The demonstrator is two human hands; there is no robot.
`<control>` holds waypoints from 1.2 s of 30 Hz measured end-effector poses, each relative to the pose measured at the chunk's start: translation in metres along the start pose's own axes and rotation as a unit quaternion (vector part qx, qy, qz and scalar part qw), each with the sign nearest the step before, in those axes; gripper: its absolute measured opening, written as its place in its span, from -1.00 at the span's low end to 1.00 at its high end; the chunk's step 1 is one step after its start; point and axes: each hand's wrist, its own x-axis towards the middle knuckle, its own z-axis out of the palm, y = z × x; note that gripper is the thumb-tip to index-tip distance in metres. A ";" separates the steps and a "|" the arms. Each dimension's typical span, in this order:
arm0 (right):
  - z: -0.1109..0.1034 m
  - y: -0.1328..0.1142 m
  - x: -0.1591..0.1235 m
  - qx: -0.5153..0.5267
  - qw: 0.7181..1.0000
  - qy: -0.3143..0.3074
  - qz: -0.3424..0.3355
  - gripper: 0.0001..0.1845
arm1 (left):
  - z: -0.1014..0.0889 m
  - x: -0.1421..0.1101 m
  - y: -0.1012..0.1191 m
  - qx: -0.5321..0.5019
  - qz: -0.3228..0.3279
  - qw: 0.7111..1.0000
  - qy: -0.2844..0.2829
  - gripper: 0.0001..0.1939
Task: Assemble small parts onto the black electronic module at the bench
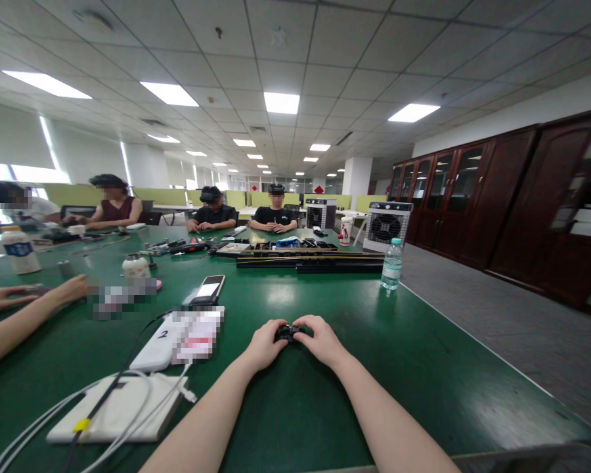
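My left hand (267, 343) and my right hand (319, 339) meet low over the green table in front of me. Between their fingertips is a small black part (289, 334), pinched from both sides. Its exact kind is too small to make out, and the fingers cover its two ends. To the left of my left hand lie a phone (211, 289) with a lit screen and a white flat device (153, 344) marked "2".
A water bottle (392, 264) stands near the right table edge. Long black bars (310, 261) and loose parts lie across the far middle. A white power bank (128, 410) with cables sits front left. A co-worker's hands (54, 292) work at left; several people sit beyond.
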 end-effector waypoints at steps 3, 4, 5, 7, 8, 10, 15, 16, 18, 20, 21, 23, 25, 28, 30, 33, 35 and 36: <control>0.001 0.001 -0.001 -0.023 1.000 -0.017 -0.011 -0.79 | 0.000 0.001 0.000 -0.002 0.003 1.000 0.002 -0.61; 0.002 0.001 -0.001 -0.037 0.999 -0.024 -0.007 -0.79 | 0.001 0.001 -0.001 -0.004 0.004 1.000 0.002 -0.61; 0.002 0.002 -0.002 -0.053 0.998 -0.031 0.000 -0.79 | 0.001 0.001 -0.001 -0.006 0.003 1.000 0.002 -0.61; 0.003 0.002 -0.003 -0.087 0.995 -0.043 0.015 -0.79 | 0.003 0.001 -0.002 -0.013 0.000 1.000 0.001 -0.62; 0.004 0.002 -0.003 -0.101 0.994 -0.047 0.018 -0.78 | 0.003 0.001 -0.002 -0.017 -0.003 1.000 0.003 -0.61; 0.004 0.001 -0.004 -0.123 0.991 -0.052 0.016 -0.78 | 0.003 0.001 -0.002 -0.024 -0.007 1.000 0.005 -0.61; 0.004 -0.004 -0.004 -0.160 0.985 -0.059 0.008 -0.76 | 0.001 0.001 0.000 -0.020 -0.006 1.000 0.002 -0.61; 0.004 -0.005 -0.004 -0.163 0.985 -0.060 0.009 -0.76 | 0.001 0.001 0.000 -0.018 -0.006 1.000 0.002 -0.61; 0.004 -0.004 -0.004 -0.156 0.986 -0.061 0.015 -0.76 | 0.001 0.001 0.001 -0.014 -0.006 1.000 0.001 -0.61; 0.004 -0.001 -0.004 -0.135 0.989 -0.062 0.026 -0.76 | 0.000 0.001 0.001 -0.010 -0.007 1.000 0.000 -0.60; 0.004 0.000 -0.004 -0.124 0.990 -0.063 0.030 -0.76 | 0.000 0.001 0.001 -0.009 -0.007 1.000 -0.001 -0.60; 0.005 0.003 -0.003 -0.103 0.992 -0.063 0.034 -0.74 | 0.000 0.000 0.001 -0.010 -0.005 1.000 0.000 -0.60; 0.005 0.006 -0.003 -0.084 0.994 -0.061 0.032 -0.73 | 0.000 0.000 0.001 -0.012 -0.001 1.000 0.004 -0.59; 0.005 0.008 -0.003 -0.046 0.997 -0.054 0.030 -0.67 | 0.001 0.000 -0.001 -0.015 0.002 1.000 0.009 -0.59; 0.004 0.009 -0.002 -0.020 0.998 -0.044 0.033 -0.62 | 0.001 0.001 -0.002 -0.015 0.001 1.000 0.008 -0.60; 0.003 0.011 -0.002 0.001 0.998 -0.035 0.049 -0.60 | 0.002 0.001 -0.002 -0.013 -0.007 1.000 0.005 -0.57; 0.002 0.012 -0.001 0.009 0.997 -0.039 0.062 -0.60 | 0.001 0.000 -0.001 -0.014 -0.014 1.000 0.005 -0.54; 0.002 0.013 -0.001 0.012 0.997 -0.041 0.065 -0.61 | 0.001 0.000 0.000 -0.015 -0.017 1.000 0.005 -0.52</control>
